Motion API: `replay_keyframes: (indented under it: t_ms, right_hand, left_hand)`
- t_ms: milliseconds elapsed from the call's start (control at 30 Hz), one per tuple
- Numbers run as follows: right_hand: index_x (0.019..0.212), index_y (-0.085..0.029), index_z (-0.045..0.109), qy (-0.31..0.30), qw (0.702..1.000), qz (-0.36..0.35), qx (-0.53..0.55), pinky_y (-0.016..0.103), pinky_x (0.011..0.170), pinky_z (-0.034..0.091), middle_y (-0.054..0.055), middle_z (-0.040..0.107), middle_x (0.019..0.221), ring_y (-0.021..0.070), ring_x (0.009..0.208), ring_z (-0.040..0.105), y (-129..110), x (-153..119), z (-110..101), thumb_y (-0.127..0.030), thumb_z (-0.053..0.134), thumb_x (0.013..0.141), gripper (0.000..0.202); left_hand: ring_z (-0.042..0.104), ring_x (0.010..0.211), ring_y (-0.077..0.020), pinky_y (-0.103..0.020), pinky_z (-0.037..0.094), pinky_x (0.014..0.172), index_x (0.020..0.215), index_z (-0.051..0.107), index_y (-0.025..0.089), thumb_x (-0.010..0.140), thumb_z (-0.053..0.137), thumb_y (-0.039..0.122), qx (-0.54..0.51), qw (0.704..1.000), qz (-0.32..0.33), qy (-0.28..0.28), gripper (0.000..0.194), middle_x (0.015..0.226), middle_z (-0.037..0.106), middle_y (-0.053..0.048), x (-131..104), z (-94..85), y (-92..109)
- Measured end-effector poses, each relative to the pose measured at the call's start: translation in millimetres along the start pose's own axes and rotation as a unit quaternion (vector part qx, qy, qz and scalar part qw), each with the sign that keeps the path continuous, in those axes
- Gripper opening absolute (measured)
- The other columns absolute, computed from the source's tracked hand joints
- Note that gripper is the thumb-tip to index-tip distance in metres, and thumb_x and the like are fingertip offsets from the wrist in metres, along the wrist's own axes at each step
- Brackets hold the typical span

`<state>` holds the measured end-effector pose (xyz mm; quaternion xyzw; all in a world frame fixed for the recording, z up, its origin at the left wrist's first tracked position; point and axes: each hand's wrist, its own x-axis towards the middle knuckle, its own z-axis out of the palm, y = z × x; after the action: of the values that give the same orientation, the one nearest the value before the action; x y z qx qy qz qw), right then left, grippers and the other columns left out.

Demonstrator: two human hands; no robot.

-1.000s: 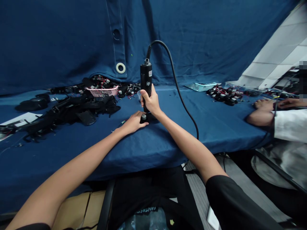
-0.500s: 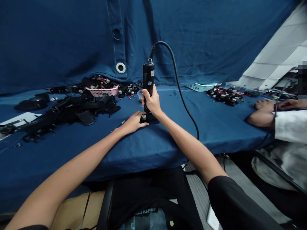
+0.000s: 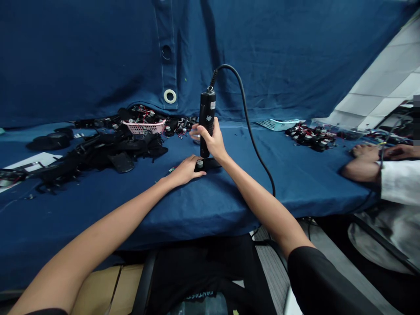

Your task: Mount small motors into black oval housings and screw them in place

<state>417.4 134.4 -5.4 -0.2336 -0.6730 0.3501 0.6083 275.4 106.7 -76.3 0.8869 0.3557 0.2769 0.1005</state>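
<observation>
Upright in my right hand (image 3: 213,139) is a black electric screwdriver (image 3: 206,107), its cable looping from the top down to the right. The tool's lower end stands over a dark part (image 3: 211,164) lying on the blue cloth. My left hand (image 3: 188,170) is closed around the left end of that part, thumb on the near side. A small round grey piece (image 3: 200,163) shows between the left thumb and fingers. The tool's tip is too small to make out, so I cannot tell whether it touches the part.
A pink basket (image 3: 144,127) heaped with wired parts stands at the back left, with black parts (image 3: 108,153) piled before it. On the right are a light-blue basket (image 3: 278,125), a heap of wired parts (image 3: 310,136) and another person's arm (image 3: 362,168).
The view has shifted slightly, so everything sits a little further right and lower. Some fingers of my right hand have loosened from the screwdriver. My left hand keeps its hold on the dark part.
</observation>
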Motion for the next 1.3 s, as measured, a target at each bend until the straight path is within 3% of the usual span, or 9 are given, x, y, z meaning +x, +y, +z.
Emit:
replay_keyframes:
  t_ms: [100, 233, 500, 1300]
  right_hand:
    - [0.098, -0.027, 0.036, 0.039, 0.999, -0.009, -0.014, 0.023, 0.047, 0.047, -0.009, 0.057, 0.069, 0.0067, 0.047, 0.054, -3, -2, 6, -0.056, 0.059, 0.080, 0.042]
    - [0.087, -0.024, 0.042, 0.057, 0.997, -0.016, -0.051, 0.022, 0.038, 0.040, -0.010, 0.049, 0.057, 0.0059, 0.039, 0.045, -9, -4, 14, -0.056, 0.058, 0.081, 0.037]
    - [0.080, -0.023, 0.042, 0.066, 0.996, -0.009, -0.054, 0.021, 0.033, 0.037, -0.010, 0.047, 0.053, 0.0052, 0.035, 0.042, -8, 1, 18, -0.060, 0.058, 0.079, 0.041]
    - [0.086, -0.025, 0.041, 0.073, 0.994, -0.006, -0.077, 0.022, 0.036, 0.038, -0.009, 0.047, 0.055, 0.0063, 0.037, 0.044, 1, 1, 12, -0.063, 0.052, 0.081, 0.040]
  left_hand:
    - [0.057, 0.104, -0.0260, -0.037, 0.044, 0.095, 0.116, 0.051, 0.014, 0.080, 0.068, 0.036, 0.000, 1.000, -0.001, -0.005, 0.045, 0.109, 0.057, -0.010, 0, -0.2, 0]
    - [0.056, 0.105, -0.0267, -0.037, 0.044, 0.096, 0.115, 0.051, 0.014, 0.081, 0.067, 0.038, 0.003, 1.000, -0.005, -0.013, 0.044, 0.109, 0.056, -0.010, 0, -0.1, -1]
    - [0.056, 0.106, -0.0262, -0.037, 0.044, 0.095, 0.116, 0.050, 0.016, 0.081, 0.067, 0.037, 0.004, 1.000, -0.004, -0.011, 0.044, 0.110, 0.056, -0.010, 0, 0.6, 0]
    - [0.056, 0.105, -0.0282, -0.039, 0.044, 0.095, 0.114, 0.052, 0.015, 0.081, 0.069, 0.034, -0.014, 1.000, -0.005, -0.015, 0.042, 0.108, 0.057, -0.010, 0, -0.8, 0]
